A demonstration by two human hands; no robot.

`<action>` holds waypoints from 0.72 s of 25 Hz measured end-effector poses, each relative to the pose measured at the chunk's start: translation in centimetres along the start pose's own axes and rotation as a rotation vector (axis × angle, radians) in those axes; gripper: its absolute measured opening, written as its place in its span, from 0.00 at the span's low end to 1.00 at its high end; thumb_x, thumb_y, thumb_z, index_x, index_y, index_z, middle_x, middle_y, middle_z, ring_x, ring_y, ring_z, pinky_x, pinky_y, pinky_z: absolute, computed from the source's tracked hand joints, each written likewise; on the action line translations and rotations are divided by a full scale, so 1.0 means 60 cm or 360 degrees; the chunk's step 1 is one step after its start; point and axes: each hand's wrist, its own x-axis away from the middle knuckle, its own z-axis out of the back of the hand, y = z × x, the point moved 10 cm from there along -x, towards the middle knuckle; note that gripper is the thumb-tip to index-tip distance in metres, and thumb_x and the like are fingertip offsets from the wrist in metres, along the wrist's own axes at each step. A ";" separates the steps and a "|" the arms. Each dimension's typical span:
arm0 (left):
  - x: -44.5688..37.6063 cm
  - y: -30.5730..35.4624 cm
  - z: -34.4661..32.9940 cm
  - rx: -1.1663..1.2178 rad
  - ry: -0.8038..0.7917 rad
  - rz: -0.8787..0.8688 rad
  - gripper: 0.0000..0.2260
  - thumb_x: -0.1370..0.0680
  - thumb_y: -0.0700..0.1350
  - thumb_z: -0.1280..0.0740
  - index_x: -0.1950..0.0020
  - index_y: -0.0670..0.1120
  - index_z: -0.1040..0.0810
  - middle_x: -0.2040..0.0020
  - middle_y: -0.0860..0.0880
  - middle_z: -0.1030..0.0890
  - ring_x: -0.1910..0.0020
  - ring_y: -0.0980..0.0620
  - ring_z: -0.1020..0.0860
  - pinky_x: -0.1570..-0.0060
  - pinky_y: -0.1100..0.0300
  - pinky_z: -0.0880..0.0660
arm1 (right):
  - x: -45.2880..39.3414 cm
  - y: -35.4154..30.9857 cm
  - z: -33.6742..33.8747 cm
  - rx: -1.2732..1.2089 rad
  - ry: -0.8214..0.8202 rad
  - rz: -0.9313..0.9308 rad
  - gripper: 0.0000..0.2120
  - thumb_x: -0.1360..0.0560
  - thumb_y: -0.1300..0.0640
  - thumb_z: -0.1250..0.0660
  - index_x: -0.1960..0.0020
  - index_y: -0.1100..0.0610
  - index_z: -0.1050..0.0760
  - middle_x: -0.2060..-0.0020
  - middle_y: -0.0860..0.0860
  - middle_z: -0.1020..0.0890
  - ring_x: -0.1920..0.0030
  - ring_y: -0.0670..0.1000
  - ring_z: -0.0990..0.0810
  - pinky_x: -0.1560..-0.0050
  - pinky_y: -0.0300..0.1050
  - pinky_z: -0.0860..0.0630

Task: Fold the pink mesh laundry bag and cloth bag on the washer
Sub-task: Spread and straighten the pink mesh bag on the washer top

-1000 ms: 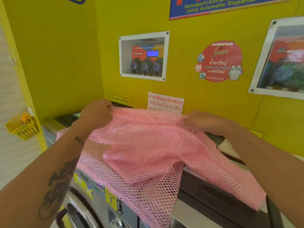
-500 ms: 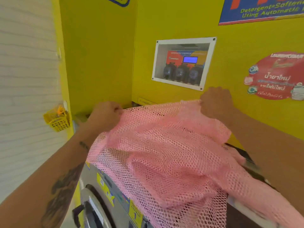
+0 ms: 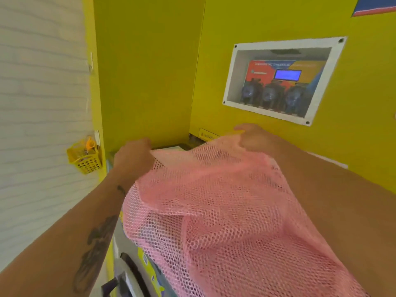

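Against the yellow wall [image 3: 150, 71], I see the washer [image 3: 128, 254] nearly covered by the pink mesh laundry bag [image 3: 225, 211], which drapes over its top and front edge. My left hand [image 3: 132, 159] is fisted around the bag's far left corner; my right hand [image 3: 255, 138] pinches the far right corner. A small yellow basket [image 3: 85, 159] hangs on the left wall.
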 end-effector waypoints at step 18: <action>0.388 0.304 0.029 0.0834 -0.0633 -0.1132 0.08 0.23 0.46 0.35 0.47 0.53 0.19 0.52 0.57 0.17 0.52 0.59 0.20 0.53 0.58 0.23 | 0.405 0.146 0.041 0.0463 -0.0795 -0.0090 0.16 0.22 0.55 0.33 0.36 0.48 0.25 0.49 0.49 0.18 0.52 0.45 0.20 0.56 0.40 0.23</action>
